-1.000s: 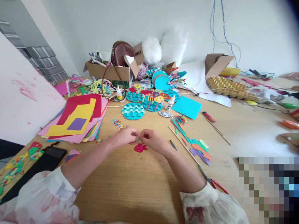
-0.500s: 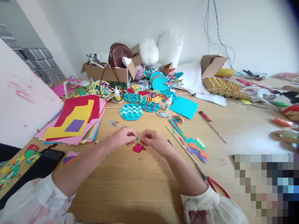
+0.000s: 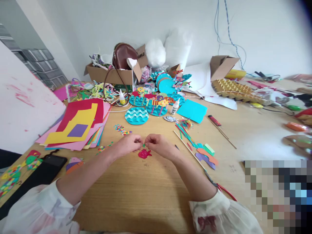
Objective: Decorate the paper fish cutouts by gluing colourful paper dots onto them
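My left hand (image 3: 130, 143) and my right hand (image 3: 157, 145) meet above the tabletop, each with thumb and fingers pinched together. Between their fingertips shows a tiny green paper piece (image 3: 143, 146), which both seem to grip. Right below lies a crimson fish cutout (image 3: 144, 153), its tail to the right and its surface shiny in places. Loose coloured paper bits (image 3: 119, 128) are scattered beyond my left hand, and more bits (image 3: 103, 149) lie beside its wrist.
Coloured sheets (image 3: 80, 120) are stacked at left, near a black phone (image 3: 55, 159). Glue bottles (image 3: 175, 107) and turquoise wavy discs (image 3: 136, 116) stand ahead. At right lie paper strips (image 3: 186, 135), a wooden stick (image 3: 190, 151) and red-handled scissors (image 3: 226, 191), partly under my forearm.
My right hand has shifted slightly left, closing the gap to my left hand around the green piece. The crimson fish stays in place.
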`<action>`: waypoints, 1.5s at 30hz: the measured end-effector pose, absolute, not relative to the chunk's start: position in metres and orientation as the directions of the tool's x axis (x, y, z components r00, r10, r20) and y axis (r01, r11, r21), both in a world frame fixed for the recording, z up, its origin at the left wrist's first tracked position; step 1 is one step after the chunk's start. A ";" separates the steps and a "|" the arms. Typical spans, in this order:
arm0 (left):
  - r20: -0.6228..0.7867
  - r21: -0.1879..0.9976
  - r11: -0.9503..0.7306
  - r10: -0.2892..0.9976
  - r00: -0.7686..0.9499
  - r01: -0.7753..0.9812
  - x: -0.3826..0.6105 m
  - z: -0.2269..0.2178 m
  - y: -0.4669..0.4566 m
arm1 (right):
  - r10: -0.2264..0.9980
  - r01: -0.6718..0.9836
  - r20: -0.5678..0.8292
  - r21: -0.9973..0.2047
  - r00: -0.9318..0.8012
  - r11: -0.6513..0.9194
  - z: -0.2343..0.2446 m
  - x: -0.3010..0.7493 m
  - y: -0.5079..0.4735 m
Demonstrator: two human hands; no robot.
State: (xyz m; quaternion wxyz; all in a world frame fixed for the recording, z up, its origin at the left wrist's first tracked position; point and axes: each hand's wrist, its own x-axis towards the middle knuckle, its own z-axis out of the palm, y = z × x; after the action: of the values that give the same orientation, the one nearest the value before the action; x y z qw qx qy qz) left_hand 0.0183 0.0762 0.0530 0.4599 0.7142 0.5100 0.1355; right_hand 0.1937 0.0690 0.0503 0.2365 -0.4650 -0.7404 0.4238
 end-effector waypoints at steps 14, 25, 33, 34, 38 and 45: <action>-0.324 0.779 -0.019 0.843 0.429 0.627 0.019 0.051 0.076 | 0.851 0.512 -0.057 -0.819 -0.522 0.258 0.050 0.195 0.072; -0.305 0.765 -0.044 0.854 0.421 0.643 0.017 0.045 0.077 | 0.835 0.562 -0.079 -0.773 -0.545 0.294 0.061 0.193 0.072; -0.315 0.754 -0.044 0.851 0.419 0.656 0.019 0.047 0.074 | 0.818 0.595 -0.113 -0.743 -0.564 0.308 0.059 0.193 0.074; -0.316 0.754 -0.045 0.850 0.421 0.656 0.019 0.047 0.074 | 0.812 0.592 -0.119 -0.745 -0.572 0.308 0.058 0.193 0.075; -0.317 0.751 -0.049 0.848 0.424 0.659 0.018 0.048 0.073 | 0.785 0.563 -0.128 -0.766 -0.606 0.310 0.056 0.194 0.079; -0.125 0.584 -0.248 0.913 0.388 0.773 0.004 0.047 0.054 | 0.760 0.575 -0.168 -0.758 -0.628 0.307 0.047 0.192 0.086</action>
State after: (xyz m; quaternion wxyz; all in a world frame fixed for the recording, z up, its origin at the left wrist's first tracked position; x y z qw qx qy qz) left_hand 0.0036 0.0544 0.0474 0.2906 0.7806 0.5399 0.1212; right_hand 0.1916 0.0865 0.0474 0.1114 -0.4169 -0.8008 0.4154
